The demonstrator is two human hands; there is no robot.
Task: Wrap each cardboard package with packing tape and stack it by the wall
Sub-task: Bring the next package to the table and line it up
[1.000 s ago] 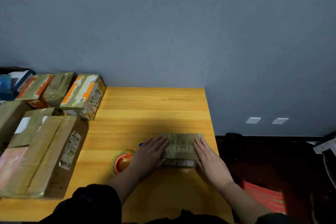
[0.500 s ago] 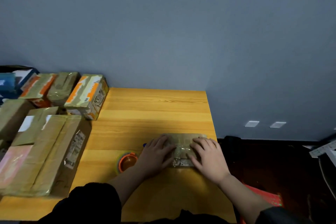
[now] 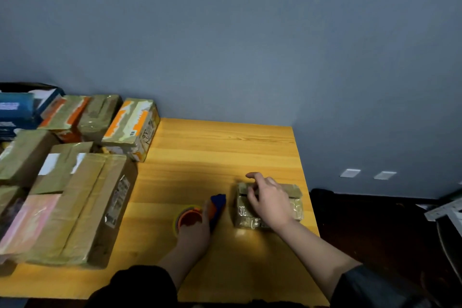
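Right hand (image 3: pixel 268 201) rests on top of the small taped package (image 3: pixel 292 197), fingers loosely bent over its far-left top edge, index finger lifted clear. It lies on the package rather than pinching it. Package sits flat near the right edge of the wooden table (image 3: pixel 225 147), well apart from the wall (image 3: pixel 225 45).

Left hand (image 3: pixel 197 229) is on the tape dispenser (image 3: pixel 215 207), just left of the package. Fingers curl around the orange and blue body, beside the tape roll (image 3: pixel 186 219) with its orange core. How firm the grip is, cannot tell.

Left half of the table is covered with cardboard boxes, all closed, contents not visible:
- large brown box (image 3: pixel 82 210) nearest, tape strips along its top, a printed shipping label on its right side, text too small to read; something pale pink (image 3: pixel 27 225) lies on its left end
- box with orange and white patches (image 3: pixel 131 127) against the wall, small barcode sticker on top, dark handwriting on its side, not legible
- two more taped boxes (image 3: pixel 82 116) left of it by the wall
- blue carton (image 3: pixel 15 110) at far left with white print, unreadable

Two white wall plates (image 3: pixel 350 173) low on the wall at right.
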